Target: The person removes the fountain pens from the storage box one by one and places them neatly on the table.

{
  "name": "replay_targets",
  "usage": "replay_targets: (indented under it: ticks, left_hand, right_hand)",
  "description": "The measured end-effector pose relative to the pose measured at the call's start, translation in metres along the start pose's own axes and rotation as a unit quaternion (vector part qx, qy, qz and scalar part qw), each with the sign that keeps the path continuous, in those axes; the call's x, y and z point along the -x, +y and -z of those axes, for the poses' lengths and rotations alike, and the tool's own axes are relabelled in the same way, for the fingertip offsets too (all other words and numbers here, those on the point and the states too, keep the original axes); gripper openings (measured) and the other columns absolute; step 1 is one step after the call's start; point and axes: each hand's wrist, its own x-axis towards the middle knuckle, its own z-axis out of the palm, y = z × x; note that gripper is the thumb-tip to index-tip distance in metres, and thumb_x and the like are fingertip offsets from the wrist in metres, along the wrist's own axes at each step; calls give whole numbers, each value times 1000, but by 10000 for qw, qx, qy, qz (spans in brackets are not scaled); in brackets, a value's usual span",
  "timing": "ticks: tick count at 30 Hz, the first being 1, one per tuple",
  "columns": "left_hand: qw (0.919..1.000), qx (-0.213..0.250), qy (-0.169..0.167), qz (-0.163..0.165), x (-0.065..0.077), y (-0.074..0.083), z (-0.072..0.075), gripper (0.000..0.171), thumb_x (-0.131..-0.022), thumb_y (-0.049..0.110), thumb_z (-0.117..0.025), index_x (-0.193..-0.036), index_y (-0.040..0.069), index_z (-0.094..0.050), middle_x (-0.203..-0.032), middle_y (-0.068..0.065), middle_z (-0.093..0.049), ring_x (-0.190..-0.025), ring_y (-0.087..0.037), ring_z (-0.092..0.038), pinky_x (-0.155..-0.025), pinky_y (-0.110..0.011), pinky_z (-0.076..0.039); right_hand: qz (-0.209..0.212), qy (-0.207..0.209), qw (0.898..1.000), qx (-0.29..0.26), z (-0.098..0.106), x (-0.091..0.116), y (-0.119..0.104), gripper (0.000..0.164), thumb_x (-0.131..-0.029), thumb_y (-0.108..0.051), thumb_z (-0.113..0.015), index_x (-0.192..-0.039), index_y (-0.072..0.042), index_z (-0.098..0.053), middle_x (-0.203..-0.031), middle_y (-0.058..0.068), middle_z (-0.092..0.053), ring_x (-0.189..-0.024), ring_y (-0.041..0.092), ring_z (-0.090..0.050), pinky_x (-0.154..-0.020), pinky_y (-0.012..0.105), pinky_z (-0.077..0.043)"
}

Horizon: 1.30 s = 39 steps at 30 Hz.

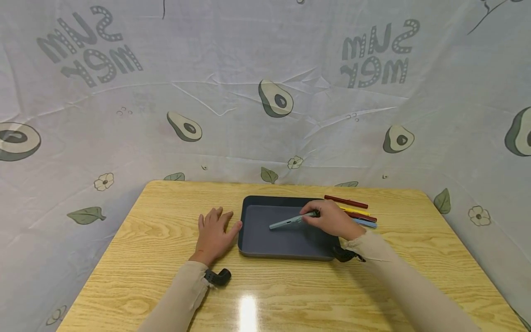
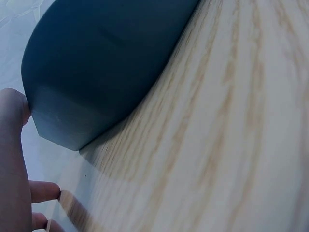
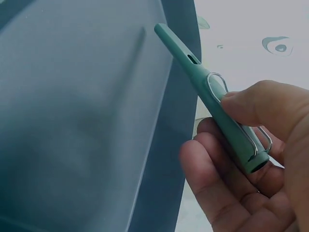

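My right hand (image 1: 332,217) pinches a pale green pen (image 3: 219,108) between thumb and fingers, above the right half of a dark grey tray (image 1: 257,244). The pen's metal wire clip lies under the thumb, and its barrel end points left over the tray floor, casting a shadow there. At the tray's left side, my left hand (image 1: 213,233) rests on the table with fingers spread. Its thumb touches the tray's outer wall (image 2: 72,116), seen close in the left wrist view. Nothing is held in the left hand.
Right of the tray lie several pens: a dark red pen (image 1: 346,201) at the back, a yellow pen (image 1: 356,211), another dark red pen (image 1: 367,216) and a blue pen (image 1: 367,223). A patterned cloth (image 1: 232,152) hangs behind the wooden table (image 1: 166,216).
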Motion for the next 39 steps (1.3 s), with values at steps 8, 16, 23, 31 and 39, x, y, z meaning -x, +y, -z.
replay_targets:
  ticks: [8,16,23,31,39]
  left_hand:
    - [10000,63,44,-43,1,1,0,66,-102,60,-54,-146,12,-59,-160,-22,-38,-153,-44,-24,-123,-66,1]
    - [10000,36,10,-10,2,2,1,66,-102,61,-52,-146,12,-59,-161,-21,-37,-154,-44,-23,-124,-66,2]
    - [9999,39,98,-61,3,0,-1,67,-102,61,-53,-146,12,-60,-160,-22,-39,-153,-44,-24,-123,-66,1]
    - [9999,41,87,-40,6,1,-2,67,-102,62,-52,-147,13,-59,-161,-21,-38,-154,-43,-23,-124,-66,1]
    - [9999,19,92,-40,9,1,-4,68,-102,63,-52,-147,13,-59,-161,-21,-37,-154,-43,-23,-124,-66,2]
  right_hand:
    - [-62,105,9999,-74,-2,1,3,11,-100,-13,-71,-109,-11,-77,-104,1,-74,-82,9,-69,-71,29,-57]
    - [85,385,9992,61,0,2,5,13,-100,-15,-70,-111,-11,-78,-108,2,-74,-84,10,-68,-73,30,-58]
    - [-31,564,9983,103,2,4,8,14,-101,-16,-70,-111,-12,-78,-112,4,-73,-87,12,-67,-74,31,-57]
    - [-86,742,9972,-28,4,9,10,14,-100,-15,-71,-112,-13,-78,-112,4,-73,-78,11,-64,-67,29,-56]
    - [-7,957,9954,-49,9,16,15,15,-100,-15,-71,-114,-12,-78,-113,4,-73,-81,13,-64,-68,29,-54]
